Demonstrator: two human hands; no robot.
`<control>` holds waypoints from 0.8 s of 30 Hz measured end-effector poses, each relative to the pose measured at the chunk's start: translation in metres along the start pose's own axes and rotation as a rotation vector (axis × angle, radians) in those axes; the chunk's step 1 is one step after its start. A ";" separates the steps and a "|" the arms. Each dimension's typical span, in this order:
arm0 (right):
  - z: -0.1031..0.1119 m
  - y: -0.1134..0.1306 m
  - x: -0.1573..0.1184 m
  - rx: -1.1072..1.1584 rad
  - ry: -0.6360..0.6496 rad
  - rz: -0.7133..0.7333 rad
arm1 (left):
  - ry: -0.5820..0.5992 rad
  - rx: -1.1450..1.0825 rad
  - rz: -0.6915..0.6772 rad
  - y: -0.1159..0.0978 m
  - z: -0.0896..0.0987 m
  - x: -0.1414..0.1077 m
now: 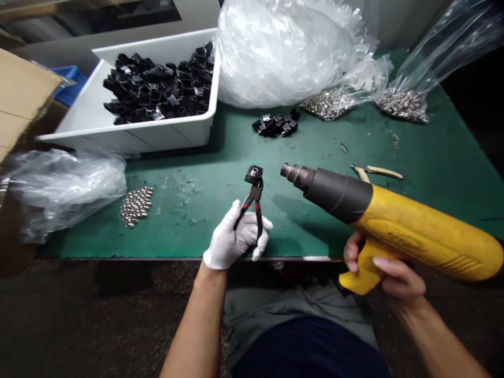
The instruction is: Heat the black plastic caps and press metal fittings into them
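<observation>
My left hand (238, 236), in a white glove, is closed around black pliers with red marks (255, 194). At the tip of the pliers is a small black part (252, 174) with a round metal piece (255, 171) on it. My right hand (394, 270), ungloved, grips the handle of a yellow heat gun (425, 226). The metal nozzle (295, 174) of the gun points left toward the black part, with a gap between them.
A white bin (157, 131) of black parts stands at the back left, beside a large plastic bag (283, 52). Loose black parts (276, 125), bags of metal pieces (331, 103), cutters (384, 171) and metal pieces in rows (136, 206) lie on the green table (189, 178).
</observation>
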State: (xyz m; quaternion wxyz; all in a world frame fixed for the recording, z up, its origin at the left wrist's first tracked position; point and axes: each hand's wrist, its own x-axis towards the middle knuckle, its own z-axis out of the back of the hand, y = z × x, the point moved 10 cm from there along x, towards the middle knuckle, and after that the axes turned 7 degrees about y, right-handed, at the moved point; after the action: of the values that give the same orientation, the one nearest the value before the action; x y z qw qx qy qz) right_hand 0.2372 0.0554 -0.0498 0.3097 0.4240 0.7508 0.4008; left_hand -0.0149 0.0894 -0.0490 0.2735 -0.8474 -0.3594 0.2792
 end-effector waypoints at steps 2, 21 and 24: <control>0.007 0.007 0.001 0.018 0.012 -0.010 | -0.003 0.015 0.006 0.000 0.000 0.000; 0.013 0.019 0.019 -0.008 0.043 0.018 | -0.052 0.150 0.061 0.001 -0.003 0.004; 0.013 0.018 0.018 0.005 0.055 0.008 | -0.049 0.151 0.065 0.001 -0.004 0.004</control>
State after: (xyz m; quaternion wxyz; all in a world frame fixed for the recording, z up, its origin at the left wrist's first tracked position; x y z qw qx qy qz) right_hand 0.2462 0.0813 -0.0428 0.2862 0.4168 0.7582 0.4117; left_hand -0.0097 0.0907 -0.0483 0.3188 -0.8284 -0.3163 0.3347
